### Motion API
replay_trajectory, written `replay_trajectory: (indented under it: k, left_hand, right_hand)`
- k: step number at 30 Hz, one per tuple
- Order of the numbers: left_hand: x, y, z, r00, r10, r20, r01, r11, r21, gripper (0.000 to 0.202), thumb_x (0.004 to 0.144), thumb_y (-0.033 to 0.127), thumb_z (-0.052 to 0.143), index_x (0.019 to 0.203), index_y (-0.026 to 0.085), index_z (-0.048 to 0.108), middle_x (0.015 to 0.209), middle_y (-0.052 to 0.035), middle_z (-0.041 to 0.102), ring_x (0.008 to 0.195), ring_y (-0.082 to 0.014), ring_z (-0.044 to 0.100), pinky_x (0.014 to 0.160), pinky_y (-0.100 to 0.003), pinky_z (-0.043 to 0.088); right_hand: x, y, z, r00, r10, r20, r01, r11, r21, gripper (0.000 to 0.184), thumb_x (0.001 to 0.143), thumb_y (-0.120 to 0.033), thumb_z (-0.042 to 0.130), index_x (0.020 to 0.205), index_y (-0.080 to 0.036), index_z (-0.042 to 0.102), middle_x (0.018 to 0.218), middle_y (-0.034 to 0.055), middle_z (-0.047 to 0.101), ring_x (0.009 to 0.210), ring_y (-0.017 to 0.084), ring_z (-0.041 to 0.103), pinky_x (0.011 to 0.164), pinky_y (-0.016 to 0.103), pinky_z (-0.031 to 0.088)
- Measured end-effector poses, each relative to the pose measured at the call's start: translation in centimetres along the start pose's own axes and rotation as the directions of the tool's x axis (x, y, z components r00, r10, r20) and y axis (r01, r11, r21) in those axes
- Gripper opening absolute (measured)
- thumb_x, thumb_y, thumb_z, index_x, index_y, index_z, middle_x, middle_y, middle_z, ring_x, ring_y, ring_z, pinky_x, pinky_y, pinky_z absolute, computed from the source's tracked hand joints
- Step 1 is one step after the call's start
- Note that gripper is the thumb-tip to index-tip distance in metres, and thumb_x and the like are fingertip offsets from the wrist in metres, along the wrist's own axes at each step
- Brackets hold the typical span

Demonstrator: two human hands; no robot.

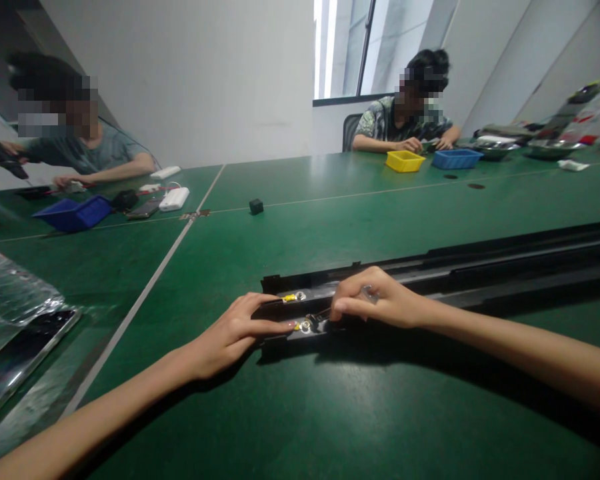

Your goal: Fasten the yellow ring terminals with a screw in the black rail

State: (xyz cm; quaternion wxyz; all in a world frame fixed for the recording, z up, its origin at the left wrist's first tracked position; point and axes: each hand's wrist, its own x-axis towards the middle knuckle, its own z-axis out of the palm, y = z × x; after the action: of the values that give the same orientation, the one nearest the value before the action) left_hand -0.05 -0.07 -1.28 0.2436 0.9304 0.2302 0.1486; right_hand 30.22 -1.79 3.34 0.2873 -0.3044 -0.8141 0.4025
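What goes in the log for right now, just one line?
left hand: touching one end of black rail | right hand: curled over rail, grip unclear | rail: on green table

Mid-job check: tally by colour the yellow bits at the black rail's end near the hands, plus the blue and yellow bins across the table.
Yellow bits on the black rail: 2
Blue bins: 2
Yellow bin: 1
Total: 5

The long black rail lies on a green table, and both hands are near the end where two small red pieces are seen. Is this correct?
Not quite: the two small pieces are yellow, not red, as the head view shows. The long black rail does lie on a green table, with left hand and right hand near that end.
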Motion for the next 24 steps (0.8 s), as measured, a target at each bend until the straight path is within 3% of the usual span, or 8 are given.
replay_trajectory:
  k: [24]
  left_hand:
    - [-0.01, -0.05, 0.12, 0.999, 0.029, -0.021, -0.029, 0.999, 0.018, 0.041, 0.104, 0.021, 0.033, 0.131, 0.037, 0.06, 0.14, -0.0059, 0.043, 0.123, -0.0298, 0.042, 0.105, -0.05, 0.033]
  right_hand:
    - [-0.03, 0.16, 0.02, 1.0, 0.016, -0.004, -0.016, 1.0, -0.011, 0.035, 0.092, -0.035, 0.057, 0.079, -0.008, 0.074, 0.07, 0.0073, 0.07, 0.054, 0.009, 0.056, 0.048, 0.018, 0.041]
